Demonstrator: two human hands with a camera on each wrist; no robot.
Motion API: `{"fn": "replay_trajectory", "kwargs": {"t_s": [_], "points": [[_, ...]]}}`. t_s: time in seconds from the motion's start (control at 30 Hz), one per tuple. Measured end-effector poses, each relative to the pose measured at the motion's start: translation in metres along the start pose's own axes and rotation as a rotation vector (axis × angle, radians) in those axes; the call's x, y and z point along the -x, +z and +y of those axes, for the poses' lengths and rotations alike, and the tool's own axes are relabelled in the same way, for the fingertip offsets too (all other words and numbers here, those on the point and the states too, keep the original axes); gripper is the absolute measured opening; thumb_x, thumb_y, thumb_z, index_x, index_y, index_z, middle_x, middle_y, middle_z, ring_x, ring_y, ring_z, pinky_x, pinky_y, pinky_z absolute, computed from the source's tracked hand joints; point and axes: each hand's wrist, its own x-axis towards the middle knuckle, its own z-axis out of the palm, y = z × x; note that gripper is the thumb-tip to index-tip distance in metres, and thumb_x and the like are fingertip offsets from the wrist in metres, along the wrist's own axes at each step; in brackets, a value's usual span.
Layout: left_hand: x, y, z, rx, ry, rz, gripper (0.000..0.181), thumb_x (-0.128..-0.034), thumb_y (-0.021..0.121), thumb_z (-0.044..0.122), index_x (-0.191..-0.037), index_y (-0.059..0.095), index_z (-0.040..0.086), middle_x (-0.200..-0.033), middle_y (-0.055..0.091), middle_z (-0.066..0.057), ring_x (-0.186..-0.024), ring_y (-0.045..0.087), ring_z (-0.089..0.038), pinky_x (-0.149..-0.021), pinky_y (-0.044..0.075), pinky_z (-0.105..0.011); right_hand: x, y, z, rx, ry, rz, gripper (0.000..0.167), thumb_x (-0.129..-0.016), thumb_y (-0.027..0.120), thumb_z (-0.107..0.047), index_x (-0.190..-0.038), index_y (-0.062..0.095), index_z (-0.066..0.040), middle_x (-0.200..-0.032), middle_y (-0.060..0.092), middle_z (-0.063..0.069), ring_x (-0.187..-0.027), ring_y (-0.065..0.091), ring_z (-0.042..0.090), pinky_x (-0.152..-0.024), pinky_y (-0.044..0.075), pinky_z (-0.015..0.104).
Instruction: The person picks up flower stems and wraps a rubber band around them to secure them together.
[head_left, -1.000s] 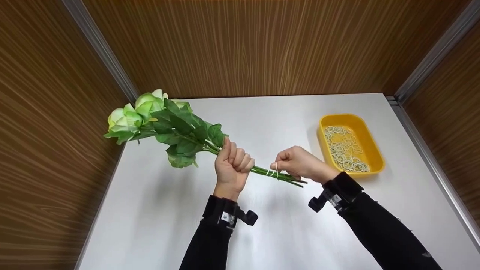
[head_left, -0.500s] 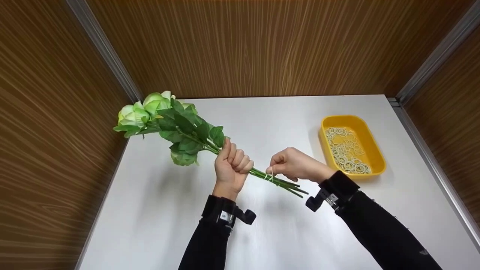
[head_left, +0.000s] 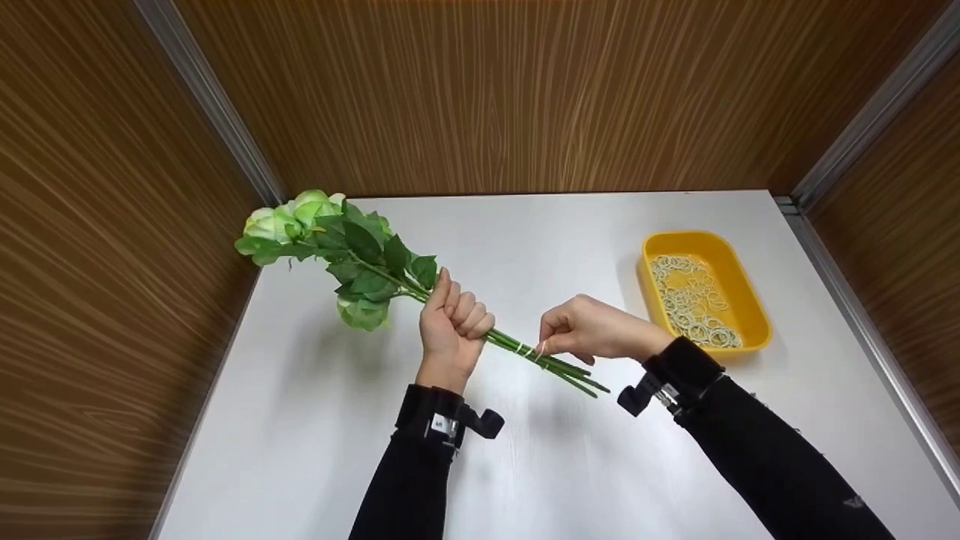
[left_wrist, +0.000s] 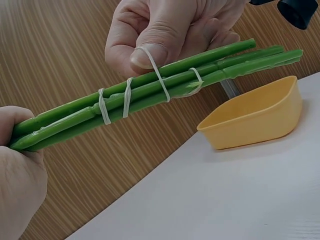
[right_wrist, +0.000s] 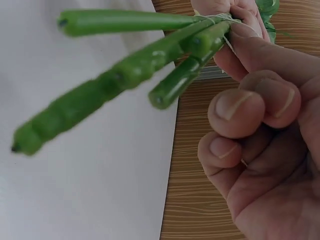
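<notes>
My left hand [head_left: 454, 330] grips a bunch of artificial roses [head_left: 364, 240] by the green stems. Pale green blooms [head_left: 307, 210] and dark leaves point to the far left, while the cut ends stick out at right. Over the stems, my right hand [head_left: 600, 330] pinches a white rubber band [left_wrist: 161, 80] between thumb and forefinger. In the left wrist view this band crosses the stems slantwise under the thumb. Several other band turns circle the stems [left_wrist: 75, 112] on both sides of it. The right wrist view shows the remaining fingers [right_wrist: 237, 112] curled beside the spread stem ends.
A yellow tray [head_left: 754, 315] stands on the white table [head_left: 600, 465] at right, with many loose rubber bands [head_left: 694, 300] in it. Wood-grain panels [head_left: 480, 97] with grey metal edging rise behind and at both sides.
The left hand and the bunch have shifted slightly left, and the stem ends dip lower. The pinched band has come nearer the left hand along the stems, and its raised loop looks smaller.
</notes>
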Motion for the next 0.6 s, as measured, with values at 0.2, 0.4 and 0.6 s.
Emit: {"fn": "replay_trajectory", "kwargs": {"t_s": [0.2, 0.4, 0.6], "points": [[-0.003, -0.004, 0.004, 0.032, -0.015, 0.086, 0.06, -0.1119, 0.04, 0.035, -0.056, 0.029, 0.017, -0.046, 0.023, 0.006, -0.038, 0.023, -0.006, -0.042, 0.018, -0.02, 0.001, 0.0, 0.003, 0.001, -0.011, -0.012, 0.014, -0.096, 0.073, -0.02, -0.084, 0.072, -0.015, -0.055, 0.055, -0.003, -0.043, 0.048, 0.009, -0.048, 0.04, 0.02], [-0.004, -0.009, 0.006, 0.052, -0.02, 0.159, 0.06, -0.1116, 0.042, 0.034, -0.055, 0.031, 0.017, -0.044, 0.026, 0.007, -0.036, 0.024, -0.006, -0.042, 0.017, -0.019, 0.003, 0.005, 0.008, -0.044, -0.021, -0.008, 0.016, -0.097, 0.073, -0.023, -0.083, 0.072, -0.014, -0.058, 0.057, -0.001, -0.046, 0.051, 0.01, -0.049, 0.041, 0.02], [-0.005, -0.018, 0.011, -0.007, -0.031, 0.217, 0.059, -0.1111, 0.044, 0.034, -0.056, 0.032, 0.017, -0.045, 0.027, 0.007, -0.036, 0.025, -0.006, -0.041, 0.018, -0.019, 0.007, 0.007, 0.017, -0.062, -0.006, 0.039, 0.015, -0.098, 0.071, -0.022, -0.086, 0.072, -0.013, -0.058, 0.059, -0.001, -0.048, 0.055, 0.01, -0.052, 0.049, 0.025]]}}
